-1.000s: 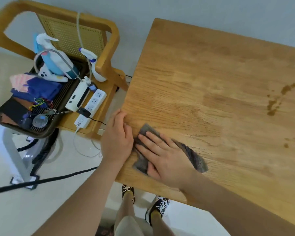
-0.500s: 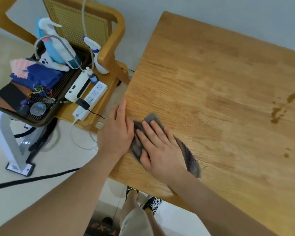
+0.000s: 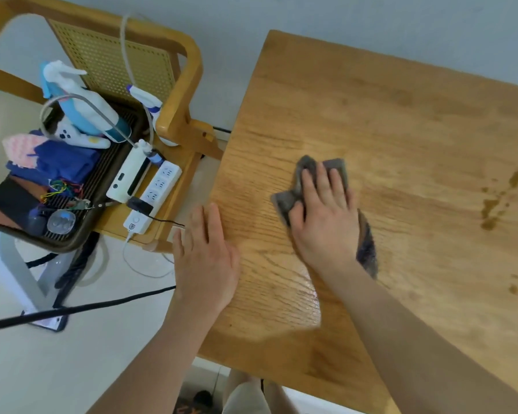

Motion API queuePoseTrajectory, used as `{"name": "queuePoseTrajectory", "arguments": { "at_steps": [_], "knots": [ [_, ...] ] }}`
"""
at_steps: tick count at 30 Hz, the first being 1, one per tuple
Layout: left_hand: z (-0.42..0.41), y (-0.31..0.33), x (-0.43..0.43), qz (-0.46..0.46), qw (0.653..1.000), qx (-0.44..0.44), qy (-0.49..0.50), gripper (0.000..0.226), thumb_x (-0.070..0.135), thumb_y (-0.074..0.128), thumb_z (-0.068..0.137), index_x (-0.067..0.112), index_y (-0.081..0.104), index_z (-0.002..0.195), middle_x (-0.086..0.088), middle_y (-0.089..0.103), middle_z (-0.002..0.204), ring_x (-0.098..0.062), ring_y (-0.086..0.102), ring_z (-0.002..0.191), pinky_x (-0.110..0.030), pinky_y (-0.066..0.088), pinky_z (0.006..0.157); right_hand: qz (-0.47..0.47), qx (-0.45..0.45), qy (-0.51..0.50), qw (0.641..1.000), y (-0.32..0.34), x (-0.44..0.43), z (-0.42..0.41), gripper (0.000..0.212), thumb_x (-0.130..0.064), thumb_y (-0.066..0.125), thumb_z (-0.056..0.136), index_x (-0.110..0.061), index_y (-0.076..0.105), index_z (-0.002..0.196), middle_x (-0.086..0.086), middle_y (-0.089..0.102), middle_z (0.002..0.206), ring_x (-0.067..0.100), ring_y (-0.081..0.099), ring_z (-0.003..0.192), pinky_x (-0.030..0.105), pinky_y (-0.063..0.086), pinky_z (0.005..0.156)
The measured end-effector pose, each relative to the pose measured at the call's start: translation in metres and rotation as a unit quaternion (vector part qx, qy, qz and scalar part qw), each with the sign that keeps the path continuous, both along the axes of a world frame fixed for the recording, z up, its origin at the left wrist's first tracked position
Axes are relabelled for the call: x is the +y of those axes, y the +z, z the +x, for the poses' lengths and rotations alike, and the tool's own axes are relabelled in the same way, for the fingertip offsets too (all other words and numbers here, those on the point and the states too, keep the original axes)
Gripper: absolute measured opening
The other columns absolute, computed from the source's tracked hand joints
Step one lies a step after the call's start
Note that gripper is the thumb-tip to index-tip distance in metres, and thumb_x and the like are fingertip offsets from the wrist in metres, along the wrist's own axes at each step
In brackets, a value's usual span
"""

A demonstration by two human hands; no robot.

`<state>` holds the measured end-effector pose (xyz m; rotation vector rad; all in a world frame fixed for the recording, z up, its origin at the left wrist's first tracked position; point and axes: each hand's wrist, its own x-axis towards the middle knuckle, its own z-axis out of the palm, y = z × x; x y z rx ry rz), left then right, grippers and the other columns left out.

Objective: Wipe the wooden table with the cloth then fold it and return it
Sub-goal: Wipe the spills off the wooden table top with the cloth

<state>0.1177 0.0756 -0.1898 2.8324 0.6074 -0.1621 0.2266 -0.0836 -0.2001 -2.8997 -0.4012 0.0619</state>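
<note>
Head view: light wooden table (image 3: 401, 138) is seen from above, set against a pale grey wall (image 3: 356, 16), over a pale floor (image 3: 57, 369). Brown spill marks (image 3: 495, 204) are seen on the right part of the top, well apart from the cloth. A wooden chair (image 3: 181, 115) stands just beside the table's left edge, loaded with a dark tray (image 3: 72, 245), a white power strip (image 3: 154, 198) and spray bottles (image 3: 145, 100). Grey cloth (image 3: 283, 201) lies bunched on the left-centre of the top, long axis diagonal, far-left end to near-right end by the wrist. Right hand (image 3: 323, 216) is laid flat on the cloth, fingers straight and slightly spread, pressing it down. Left hand (image 3: 205, 258) is rested flat on the left table edge, fingers straight and close together, nothing held.
</note>
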Motion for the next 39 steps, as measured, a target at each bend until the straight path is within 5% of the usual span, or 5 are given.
{"name": "queuePoseTrajectory", "arguments": {
  "at_steps": [6,15,26,32,39],
  "knots": [
    [0.067,0.005,-0.035,-0.015,0.992,0.027,-0.121,0.070,0.041,0.016,0.091,0.011,-0.005,0.152,-0.010,-0.010,0.160,-0.025,-0.013,0.146,-0.050,0.003,0.118,0.022,0.001,0.058,0.998,0.002,-0.003,0.019,0.055,-0.037,0.031,0.095,-0.019,0.044,0.146,0.004,0.034,0.156,0.022,0.026,0.146,0.046,0.021,0.119],
    [0.081,-0.004,-0.039,-0.016,0.993,0.029,-0.114,0.065,0.040,0.014,0.094,0.012,0.008,0.152,-0.010,0.005,0.160,-0.025,0.001,0.147,-0.051,0.008,0.118,0.014,0.001,-0.114,0.993,0.001,-0.038,0.140,0.057,-0.035,0.029,0.096,-0.018,0.035,0.150,0.005,0.026,0.159,0.024,0.018,0.148,0.047,0.016,0.120],
    [0.085,0.000,-0.039,0.005,0.993,0.023,-0.117,0.063,0.034,0.024,0.092,0.011,0.017,0.151,-0.013,0.017,0.158,-0.029,0.012,0.146,-0.053,0.014,0.116,-0.006,0.038,0.303,0.952,0.006,-0.084,0.061,0.054,-0.039,0.042,0.095,-0.020,0.046,0.145,0.003,0.035,0.155,0.021,0.026,0.146,0.049,0.026,0.116],
    [0.081,-0.003,-0.042,0.022,0.994,0.017,-0.110,0.063,0.035,0.023,0.093,0.010,0.017,0.150,-0.013,0.017,0.158,-0.028,0.013,0.145,-0.052,0.013,0.117,-0.009,0.014,0.006,1.000,0.004,-0.068,0.128,0.059,-0.039,0.027,0.096,-0.018,0.034,0.150,0.004,0.025,0.160,0.022,0.019,0.148,0.047,0.018,0.119],
    [0.092,0.003,-0.060,0.027,0.997,0.022,-0.072,0.060,0.034,0.027,0.094,0.013,0.017,0.150,-0.014,0.015,0.158,-0.030,0.011,0.145,-0.057,0.011,0.114,0.011,0.045,0.251,0.967,0.008,-0.102,-0.011,0.052,-0.038,0.038,0.097,-0.019,0.044,0.146,0.003,0.031,0.157,0.021,0.022,0.147,0.046,0.018,0.119]
  ]
}}
